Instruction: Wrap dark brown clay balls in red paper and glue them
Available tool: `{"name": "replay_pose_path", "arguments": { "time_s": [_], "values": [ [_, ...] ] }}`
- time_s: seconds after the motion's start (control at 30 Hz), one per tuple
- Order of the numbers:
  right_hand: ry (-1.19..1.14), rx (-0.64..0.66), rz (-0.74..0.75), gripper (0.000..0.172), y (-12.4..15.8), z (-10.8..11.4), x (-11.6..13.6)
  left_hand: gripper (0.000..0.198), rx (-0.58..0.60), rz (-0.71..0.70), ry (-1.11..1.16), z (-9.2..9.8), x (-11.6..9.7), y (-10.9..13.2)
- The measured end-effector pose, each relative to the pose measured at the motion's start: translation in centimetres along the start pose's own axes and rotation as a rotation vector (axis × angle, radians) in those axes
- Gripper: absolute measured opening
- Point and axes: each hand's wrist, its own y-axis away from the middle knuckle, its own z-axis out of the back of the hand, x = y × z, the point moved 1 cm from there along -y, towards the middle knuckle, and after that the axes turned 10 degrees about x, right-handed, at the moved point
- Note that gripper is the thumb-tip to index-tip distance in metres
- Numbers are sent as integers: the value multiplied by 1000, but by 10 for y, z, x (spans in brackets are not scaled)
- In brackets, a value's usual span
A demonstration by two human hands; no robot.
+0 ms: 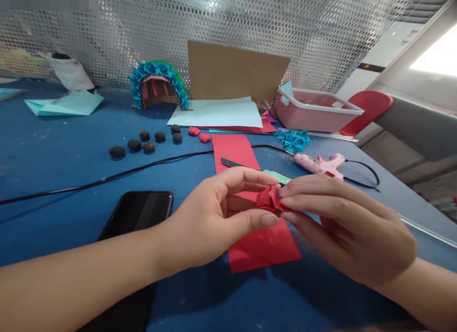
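Observation:
Between my two hands is a small piece of crumpled, folded red paper (268, 198). My left hand (214, 213) curls around its left side, thumb below and fingers above. On its right side, the fingertips of my right hand (350, 222) pinch it. Beneath lies a strip of red paper (262, 251) on the blue table. A utility knife (276, 176) with its dark blade out rests across the strip, partly hidden by my fingers. Two small red paper lumps (199, 134) sit behind the strip, beside several dark round balls (134, 145).
A black phone (143, 213) lies by my left forearm. A pink glue gun (317, 164) lies at right, its black cable near it. Farther back are blue crumpled paper (294, 140), a pink basket (317, 115), light-blue sheets (217, 112), brown cardboard (235, 72) and a decorated arch (159, 84).

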Motion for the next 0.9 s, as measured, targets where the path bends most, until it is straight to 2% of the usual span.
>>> {"name": "replay_pose_path", "arguments": {
  "time_s": [0.33,0.43,0.53,0.6,0.63,0.7,0.77,0.9],
  "values": [
    [-29,36,-14,17,-1,0,2,36,-39,-33,-128,0,3,4],
    [2,30,-17,18,-5,7,-8,34,-89,-28,-161,2,2,5],
    [174,8,-215,18,-1,27,-47,37,-158,63,-192,4,2,4],
    [284,273,-400,11,10,42,-87,41,-188,121,-177,6,2,3],
    [318,428,-440,14,18,48,-107,43,-198,133,-164,7,2,3],
    [313,520,-473,25,35,59,-144,42,-207,126,-149,7,1,2],
    [291,579,-488,33,50,63,-169,39,-204,118,-161,7,0,1],
    [261,635,-488,38,60,58,-185,37,-180,136,-190,3,-2,1]
  ]
}}
